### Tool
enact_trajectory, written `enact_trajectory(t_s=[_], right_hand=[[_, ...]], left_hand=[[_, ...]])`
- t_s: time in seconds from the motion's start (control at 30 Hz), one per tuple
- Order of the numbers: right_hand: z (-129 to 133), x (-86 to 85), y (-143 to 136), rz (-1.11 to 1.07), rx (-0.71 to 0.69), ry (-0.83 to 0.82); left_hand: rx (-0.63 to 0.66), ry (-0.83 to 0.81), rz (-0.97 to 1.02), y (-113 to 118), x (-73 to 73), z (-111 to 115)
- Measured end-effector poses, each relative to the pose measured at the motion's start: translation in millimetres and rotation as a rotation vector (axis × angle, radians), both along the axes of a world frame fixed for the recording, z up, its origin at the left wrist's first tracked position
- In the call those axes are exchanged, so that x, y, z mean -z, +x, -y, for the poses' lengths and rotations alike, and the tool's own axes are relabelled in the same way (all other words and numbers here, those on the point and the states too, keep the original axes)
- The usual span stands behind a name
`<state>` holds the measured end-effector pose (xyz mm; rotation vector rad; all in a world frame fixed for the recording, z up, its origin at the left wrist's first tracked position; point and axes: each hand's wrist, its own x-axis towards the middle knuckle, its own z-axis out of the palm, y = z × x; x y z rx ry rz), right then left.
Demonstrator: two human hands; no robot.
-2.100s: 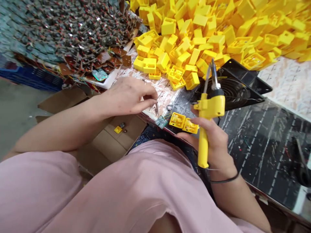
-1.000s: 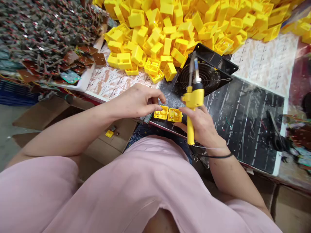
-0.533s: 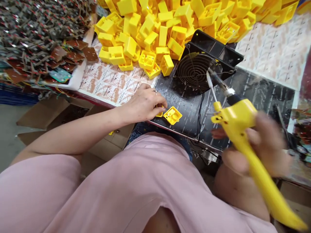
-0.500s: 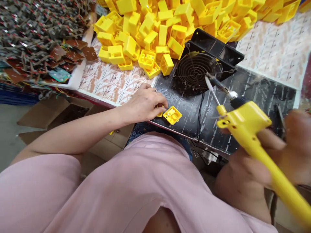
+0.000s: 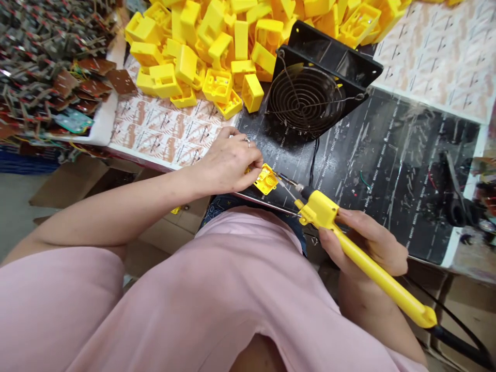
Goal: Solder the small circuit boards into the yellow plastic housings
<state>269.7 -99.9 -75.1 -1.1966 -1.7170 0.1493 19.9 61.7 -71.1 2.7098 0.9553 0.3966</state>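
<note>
My right hand (image 5: 372,243) is wrapped round a yellow soldering iron (image 5: 364,263) with a thin feed tube beside its metal tip. The tip reaches the right edge of a small open yellow plastic casing (image 5: 268,181) near the table's front edge. My left hand (image 5: 234,160), with a ring on one finger, is closed at the casing's left side, thumb and fingertips together. A bit of yellow plastic shows at those fingertips; whether it is part of this casing or a second one I cannot tell. Inside the casing are small fittings too fine to make out.
A black fan (image 5: 310,98) with a wire grille stands behind the casing, its cable (image 5: 314,160) running to the front edge. Yellow casings (image 5: 189,62) are heaped at the back. Circuit boards (image 5: 58,67) pile up at the left. Black-handled scissors (image 5: 457,201) lie at the right.
My right hand has brought the soldering iron left and down from in front of the fan to the small casing. My left hand stays beside the casing. The whole view has shifted slightly.
</note>
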Motion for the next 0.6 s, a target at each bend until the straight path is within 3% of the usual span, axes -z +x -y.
enact_trajectory(t_s=[0.07,0.43,0.6], right_hand=[[-3.8,-1.2,-2.4,0.003,-0.073,0.052],[-14.9,-19.9,-3.1,0.241,-0.153,0.001],[-9.3,-22.8,11.9,0.147,-0.077,-0.029]], left_hand=[[0.004,0.021,-0.013,1.6,-0.2,-0.3],[0.02,0.029,-0.037,3.3,1.8,-2.3],[0.025,0.029,-0.043,3.5,-0.3,-2.6]])
